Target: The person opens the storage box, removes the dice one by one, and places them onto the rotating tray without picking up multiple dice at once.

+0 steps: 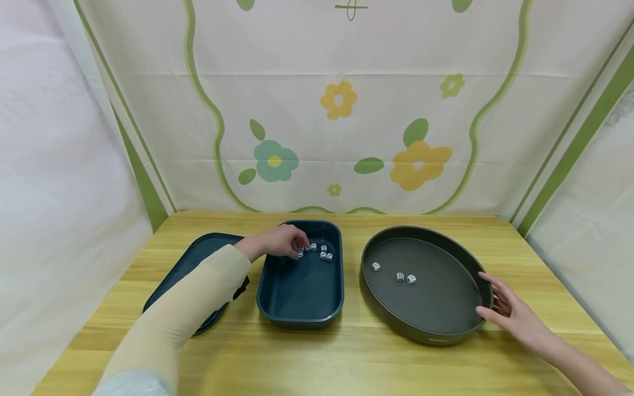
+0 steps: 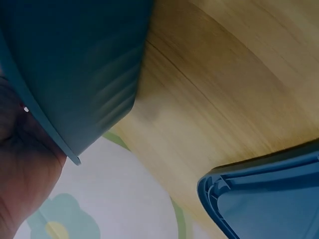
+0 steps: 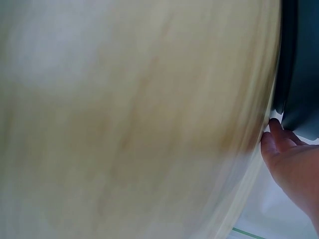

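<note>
My left hand [image 1: 283,241] reaches over the left rim into a dark blue rectangular tray [image 1: 299,291], fingers pointing down at a die [image 1: 300,254]. Whether the fingertips pinch a die is hidden. Beside them lie several more white dice [image 1: 323,256] near the tray's far end. In the left wrist view, the tray's outer wall [image 2: 94,84] covers most of the hand [image 2: 30,169]. My right hand [image 1: 515,316] touches the right rim of a dark round pan [image 1: 436,313], thumb and forefinger spread apart along it. Three white dice [image 1: 400,277] lie in the pan.
A dark blue lid [image 1: 203,253] lies left of the tray, partly under my left forearm. Tray, lid and pan stand on a wooden table [image 1: 297,357]. A white flowered cloth [image 1: 307,126] hangs behind the table, with pale cloth walls at both sides.
</note>
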Demonstrator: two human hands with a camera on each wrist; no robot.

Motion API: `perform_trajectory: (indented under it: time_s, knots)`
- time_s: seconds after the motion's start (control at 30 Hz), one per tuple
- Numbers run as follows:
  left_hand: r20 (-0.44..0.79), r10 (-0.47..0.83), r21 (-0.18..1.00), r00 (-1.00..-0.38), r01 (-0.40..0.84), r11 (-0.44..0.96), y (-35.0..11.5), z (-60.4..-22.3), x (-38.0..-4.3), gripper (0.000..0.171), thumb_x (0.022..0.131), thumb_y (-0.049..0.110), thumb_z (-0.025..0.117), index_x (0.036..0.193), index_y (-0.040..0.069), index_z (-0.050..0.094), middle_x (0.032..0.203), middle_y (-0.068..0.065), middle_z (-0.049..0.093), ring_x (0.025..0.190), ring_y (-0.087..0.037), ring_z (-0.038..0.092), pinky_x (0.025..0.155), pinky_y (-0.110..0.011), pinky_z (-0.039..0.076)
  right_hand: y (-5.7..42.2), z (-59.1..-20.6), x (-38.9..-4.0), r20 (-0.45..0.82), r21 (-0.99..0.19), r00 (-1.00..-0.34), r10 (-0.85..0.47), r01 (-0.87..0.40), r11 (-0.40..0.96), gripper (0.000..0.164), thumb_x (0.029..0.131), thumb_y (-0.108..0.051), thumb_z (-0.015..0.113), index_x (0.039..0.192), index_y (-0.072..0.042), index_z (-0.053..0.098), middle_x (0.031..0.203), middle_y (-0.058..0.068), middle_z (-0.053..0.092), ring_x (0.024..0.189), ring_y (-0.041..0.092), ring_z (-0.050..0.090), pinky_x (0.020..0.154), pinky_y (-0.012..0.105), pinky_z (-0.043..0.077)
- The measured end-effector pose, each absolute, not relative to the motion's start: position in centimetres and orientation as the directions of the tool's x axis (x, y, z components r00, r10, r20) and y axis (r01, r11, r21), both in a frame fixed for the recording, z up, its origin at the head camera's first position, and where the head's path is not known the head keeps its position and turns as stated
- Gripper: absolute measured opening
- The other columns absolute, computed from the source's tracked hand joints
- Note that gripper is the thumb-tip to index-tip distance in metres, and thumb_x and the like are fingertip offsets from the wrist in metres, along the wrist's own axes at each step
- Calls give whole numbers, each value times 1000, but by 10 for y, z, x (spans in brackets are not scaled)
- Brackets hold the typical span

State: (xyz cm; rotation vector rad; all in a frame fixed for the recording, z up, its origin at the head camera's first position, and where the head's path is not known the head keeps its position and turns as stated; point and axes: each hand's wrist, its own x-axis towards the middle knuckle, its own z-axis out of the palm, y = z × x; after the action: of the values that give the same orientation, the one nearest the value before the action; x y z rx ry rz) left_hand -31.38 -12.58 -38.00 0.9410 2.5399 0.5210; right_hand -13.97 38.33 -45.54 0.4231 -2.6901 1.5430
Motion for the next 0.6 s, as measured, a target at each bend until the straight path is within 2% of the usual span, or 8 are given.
perform_trajectory:
  time_s: [0.4,0.6]
  knots:
    - [-252,680,503,-689,507,700,-115,-388,-310,27,85,-2,71,111,6,68,102,-2,65,89,-12,60,80,-27,51,384,-455,-140,139,-843,-964,-227,-235,483,73,96,2,57,155,-15,18,140,45,21,109,-23,33,83,3,36]
    - [-237,718,537,-655,527,658,-109,-394,-308,26,84,-5,69,108,4,69,97,-1,65,85,-11,59,77,-25,50,384,-455,-140,135,-840,-966,-219,-229,492,74,95,2,57,155,-16,18,141,46,21,108,-24,32,83,3,35]
